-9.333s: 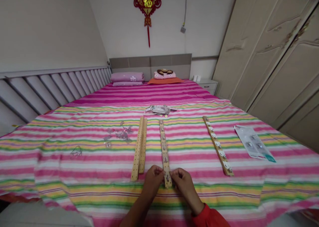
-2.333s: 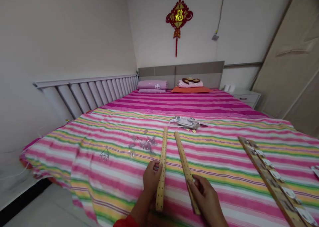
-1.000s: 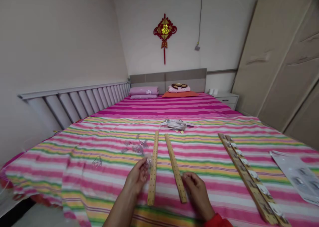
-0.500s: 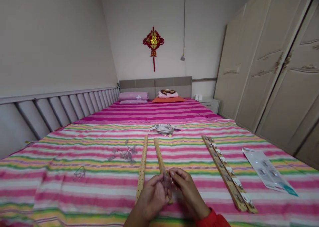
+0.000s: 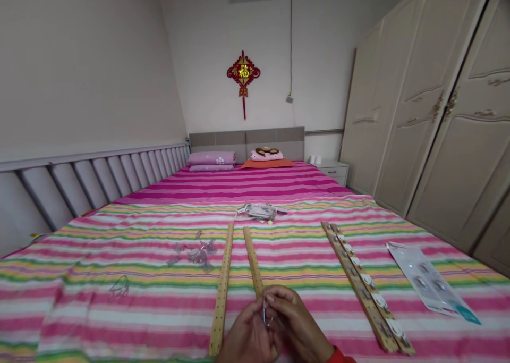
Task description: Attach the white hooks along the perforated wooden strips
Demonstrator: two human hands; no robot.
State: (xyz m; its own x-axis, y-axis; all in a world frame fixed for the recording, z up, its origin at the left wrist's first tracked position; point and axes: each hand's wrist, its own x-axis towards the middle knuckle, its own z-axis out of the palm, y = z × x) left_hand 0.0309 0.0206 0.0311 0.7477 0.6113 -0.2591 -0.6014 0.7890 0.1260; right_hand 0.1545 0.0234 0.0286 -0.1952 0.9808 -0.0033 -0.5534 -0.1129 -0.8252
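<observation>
A small shiny metal hook (image 5: 266,318) hangs between my hands, its curved end downward. My left hand (image 5: 251,328) is closed in a pinch near the hook's top, palm partly turned up behind it. From the other side, the thumb and fingertips of my right hand (image 5: 290,312) press on the same upper end. Beneath and beyond my hands lies a perforated wooden strip (image 5: 253,256), its near end hidden by them. Another perforated wooden strip (image 5: 223,288) rests just to the left.
Left of the strips are loose clear plastic pieces (image 5: 197,252) and thin transparent loops (image 5: 119,287). Two wooden strips with white discs (image 5: 368,281) lie right, beside a clear blister pack (image 5: 428,278). A plastic packet (image 5: 258,212) sits farther up the striped bedspread (image 5: 159,320).
My hands have moved slightly lower in the picture and closer together. The metal hook now shows clearly between them, where a clear, blurred piece showed before. The view has tilted up a little.
</observation>
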